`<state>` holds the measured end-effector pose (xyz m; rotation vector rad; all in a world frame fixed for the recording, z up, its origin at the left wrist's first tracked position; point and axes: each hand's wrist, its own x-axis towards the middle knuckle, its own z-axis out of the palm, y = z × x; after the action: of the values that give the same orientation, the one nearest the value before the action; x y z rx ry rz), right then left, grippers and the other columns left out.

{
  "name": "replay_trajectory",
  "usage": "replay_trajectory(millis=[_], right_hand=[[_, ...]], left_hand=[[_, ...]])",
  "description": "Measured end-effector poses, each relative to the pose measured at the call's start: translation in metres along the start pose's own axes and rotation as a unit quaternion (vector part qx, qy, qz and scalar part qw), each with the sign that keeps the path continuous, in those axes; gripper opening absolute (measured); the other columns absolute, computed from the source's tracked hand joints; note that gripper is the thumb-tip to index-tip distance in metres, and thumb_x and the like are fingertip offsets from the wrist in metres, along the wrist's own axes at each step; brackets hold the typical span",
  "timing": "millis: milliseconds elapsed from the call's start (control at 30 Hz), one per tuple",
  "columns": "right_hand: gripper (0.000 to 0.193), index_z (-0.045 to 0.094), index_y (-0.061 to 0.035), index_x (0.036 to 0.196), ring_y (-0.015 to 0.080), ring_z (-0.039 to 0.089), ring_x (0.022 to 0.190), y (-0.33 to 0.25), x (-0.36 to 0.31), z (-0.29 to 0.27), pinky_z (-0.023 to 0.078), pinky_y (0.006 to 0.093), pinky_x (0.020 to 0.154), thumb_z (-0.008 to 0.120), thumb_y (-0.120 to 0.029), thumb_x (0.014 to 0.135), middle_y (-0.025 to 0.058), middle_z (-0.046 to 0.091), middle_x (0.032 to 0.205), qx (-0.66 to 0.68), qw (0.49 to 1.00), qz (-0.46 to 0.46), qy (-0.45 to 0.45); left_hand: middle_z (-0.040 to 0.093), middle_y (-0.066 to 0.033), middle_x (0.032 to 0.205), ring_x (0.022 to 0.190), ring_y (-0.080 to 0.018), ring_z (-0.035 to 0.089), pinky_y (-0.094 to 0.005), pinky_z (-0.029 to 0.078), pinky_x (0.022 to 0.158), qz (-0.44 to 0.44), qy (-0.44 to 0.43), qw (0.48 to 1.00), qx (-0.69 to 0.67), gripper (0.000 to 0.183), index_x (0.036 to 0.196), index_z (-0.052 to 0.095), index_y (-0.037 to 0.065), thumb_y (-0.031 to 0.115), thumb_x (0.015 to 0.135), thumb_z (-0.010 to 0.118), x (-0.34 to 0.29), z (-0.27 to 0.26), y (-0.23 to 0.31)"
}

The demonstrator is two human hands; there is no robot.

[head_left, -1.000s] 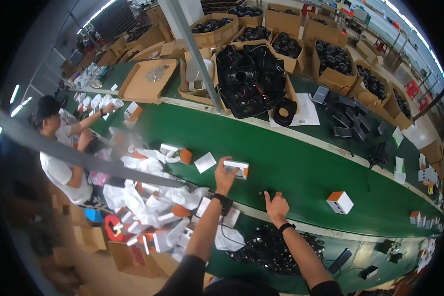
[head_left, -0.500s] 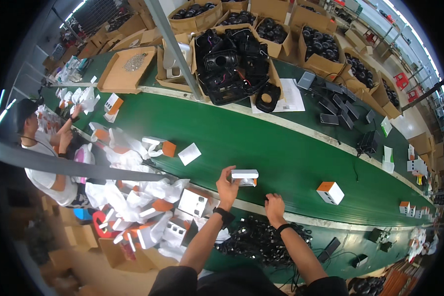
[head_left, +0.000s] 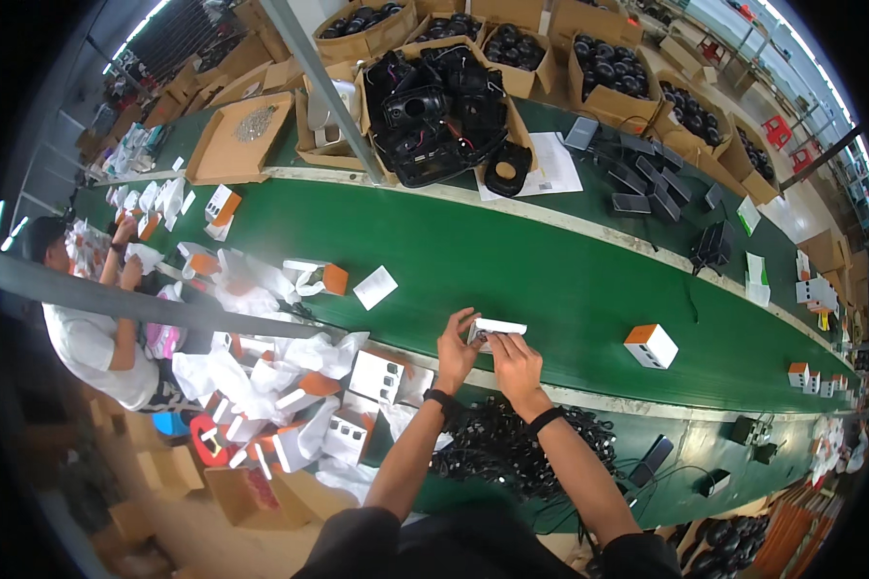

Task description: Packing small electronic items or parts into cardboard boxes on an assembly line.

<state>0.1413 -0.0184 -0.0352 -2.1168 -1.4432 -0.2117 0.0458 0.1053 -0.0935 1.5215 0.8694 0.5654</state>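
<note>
Over the green conveyor belt (head_left: 425,241), a small white box (head_left: 502,325) is held between my hands. My left hand (head_left: 456,354) grips its left end, thumb and fingers closed on it. The curled fingers of my right hand (head_left: 517,367) press against the box's near side, which they largely cover; what lies inside cannot be made out. Below my hands, a heap of black cables (head_left: 521,449) lies along the near edge. To the right on the belt stands a white and orange box (head_left: 651,346). A white paper sheet (head_left: 375,288) lies on the belt to the left.
At the left, white bags and boxes (head_left: 261,376) are piled beside a co-worker (head_left: 101,338). A grey metal bar (head_left: 154,304) crosses there. Beyond the belt stand a carton of black housings (head_left: 439,116), black rectangular devices (head_left: 647,179) and a grey post (head_left: 323,92).
My right hand has moved from beside the box up onto its near side. My left hand still holds the box, now tilted slightly. The whole view has shifted a little.
</note>
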Motion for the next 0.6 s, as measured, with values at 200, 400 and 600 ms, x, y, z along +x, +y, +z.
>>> replay_trajectory(millis=[200, 400, 600], right_hand=[[0.034, 0.078, -0.0045, 0.115, 0.0223, 0.073, 0.112, 0.029, -0.017, 0.031, 0.064, 0.0373, 0.076, 0.072, -0.012, 0.083, 0.0062, 0.077, 0.116, -0.117, 0.991, -0.025, -0.063], [0.036, 0.077, -0.0038, 0.118, 0.0244, 0.072, 0.116, 0.026, -0.019, 0.029, 0.065, 0.0399, 0.080, 0.072, -0.011, 0.084, 0.0064, 0.076, 0.119, -0.140, 0.978, -0.007, -0.157], [0.036, 0.076, -0.0031, 0.122, 0.0268, 0.068, 0.124, 0.044, -0.038, -0.015, 0.065, 0.0407, 0.091, 0.073, -0.009, 0.087, 0.0086, 0.072, 0.125, -0.015, 0.992, -0.023, -0.120]], left_hand=[[0.073, -0.0122, 0.143, 0.125, -0.0198, 0.069, -0.0315, 0.058, 0.091, 0.029, -0.098, 0.994, 0.035, 0.062, 0.146, 0.063, 0.003, -0.008, 0.088, 0.080, 0.002, -0.001, 0.004], [0.071, -0.0093, 0.141, 0.132, -0.0216, 0.065, -0.0371, 0.045, 0.119, -0.031, -0.170, 0.964, -0.204, 0.046, 0.142, 0.070, 0.007, 0.016, 0.098, 0.078, 0.003, -0.013, -0.004], [0.078, -0.0067, 0.121, 0.116, -0.0178, 0.070, -0.0335, 0.053, 0.105, -0.009, -0.145, 0.987, -0.071, 0.032, 0.125, 0.074, 0.004, 0.010, 0.095, 0.084, 0.016, 0.007, -0.006]])
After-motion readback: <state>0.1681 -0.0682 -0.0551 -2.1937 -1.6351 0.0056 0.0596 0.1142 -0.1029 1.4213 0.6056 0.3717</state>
